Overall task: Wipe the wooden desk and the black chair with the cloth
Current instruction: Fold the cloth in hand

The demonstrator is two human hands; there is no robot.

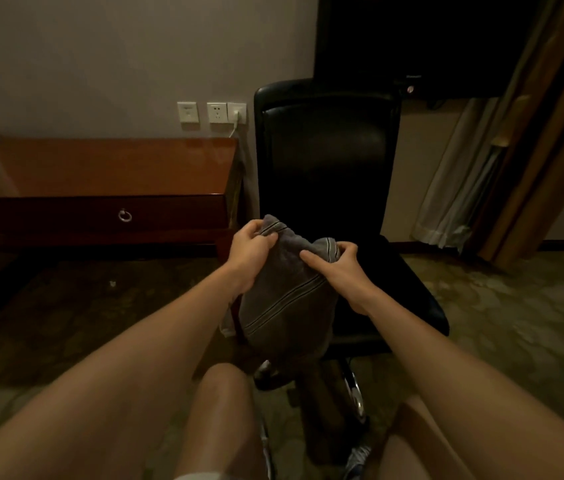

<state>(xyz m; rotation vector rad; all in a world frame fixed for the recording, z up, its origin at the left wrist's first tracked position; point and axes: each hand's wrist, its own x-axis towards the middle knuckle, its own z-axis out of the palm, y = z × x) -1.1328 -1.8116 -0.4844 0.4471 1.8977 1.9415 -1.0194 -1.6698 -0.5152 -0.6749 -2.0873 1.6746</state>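
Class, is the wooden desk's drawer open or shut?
Shut: the dark drawer front, with its metal ring pull, sits flush under the wooden desk top.

Hotel-like room: wooden desk (100,166), wall television (412,39), curtains (453,188), patterned carpet (515,323).

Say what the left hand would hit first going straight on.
Holding the grey striped cloth, the left hand would likely meet the backrest of the black padded office chair first; depth unclear.

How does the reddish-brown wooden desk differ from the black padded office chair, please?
The reddish-brown wooden desk is glossy and hard-topped; the black padded office chair is cushioned. The desk has a drawer with a metal ring pull; the chair stands on a chrome-legged base. Both stand on the patterned carpet near the pale wall.
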